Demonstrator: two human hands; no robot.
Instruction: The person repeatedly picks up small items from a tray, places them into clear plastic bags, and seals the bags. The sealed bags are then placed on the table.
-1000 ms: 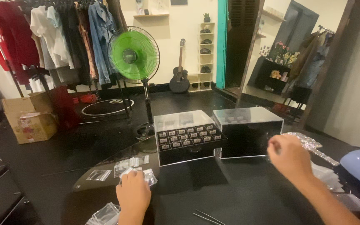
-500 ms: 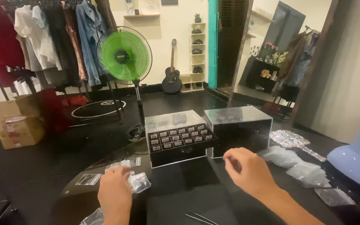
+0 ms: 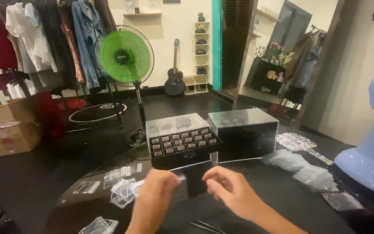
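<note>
My left hand (image 3: 154, 201) is raised over the dark table (image 3: 282, 208) and pinches a small clear plastic bag (image 3: 181, 177) at its fingertips. My right hand (image 3: 230, 190) hovers just to the right of it, fingers curled close to the bag; whether it touches the bag I cannot tell. Right behind both hands stands a black display box (image 3: 182, 145) with rows of small items in slots under a clear raised lid. A second box with a clear top (image 3: 244, 130) sits beside it on the right.
Loose clear bags (image 3: 122, 188) lie at the left, more clear bags (image 3: 299, 167) at the right beside a glittery handled item (image 3: 301, 143). A light-blue machine (image 3: 371, 151) stands far right. Black tweezers (image 3: 206, 226) lie at the table's near edge. A green fan (image 3: 124, 56) stands behind.
My left hand has lifted off the pile of bags at the left with one small bag. My right hand has come in from the right to meet it in front of the box.
</note>
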